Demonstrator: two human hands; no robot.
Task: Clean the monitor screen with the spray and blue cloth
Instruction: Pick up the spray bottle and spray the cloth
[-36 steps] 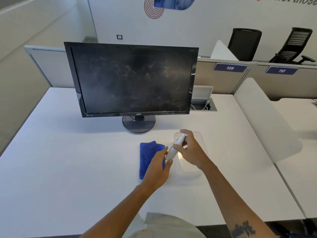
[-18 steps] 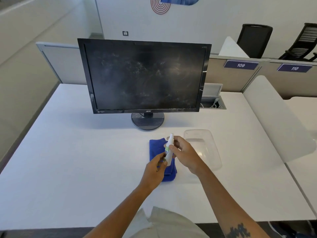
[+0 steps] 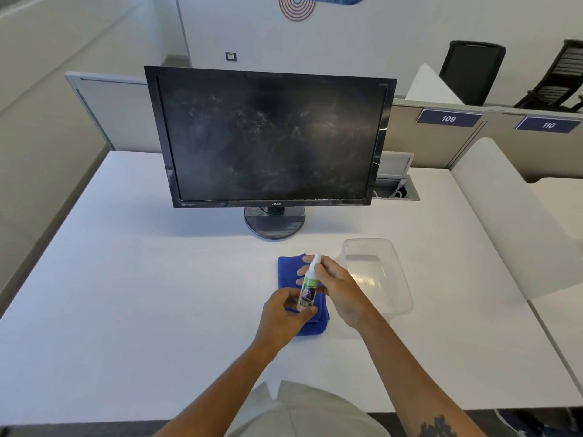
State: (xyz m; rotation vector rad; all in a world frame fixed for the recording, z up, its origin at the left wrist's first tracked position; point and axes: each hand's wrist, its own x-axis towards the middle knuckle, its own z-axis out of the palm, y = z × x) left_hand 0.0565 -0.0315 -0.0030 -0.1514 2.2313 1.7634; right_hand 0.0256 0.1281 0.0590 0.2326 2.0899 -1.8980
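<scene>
A black monitor (image 3: 271, 140) with a dusty, smeared screen stands on the white desk (image 3: 126, 294). In front of it lies a folded blue cloth (image 3: 287, 269), partly hidden under my hands. A small white spray bottle (image 3: 309, 287) with a green label is held upright above the cloth. My left hand (image 3: 284, 316) pinches its bottom end. My right hand (image 3: 340, 291) wraps its upper part near the nozzle.
A clear plastic tub (image 3: 378, 272) sits right of the cloth. A white divider panel (image 3: 504, 216) borders the desk on the right. An open cable box (image 3: 396, 187) sits behind the monitor, and office chairs (image 3: 470, 70) stand beyond the partition.
Both hands lifted the spray bottle out of the tub area and brought it over the blue cloth, turning it from slanted to upright. The view shifted, so the monitor appears further right.
</scene>
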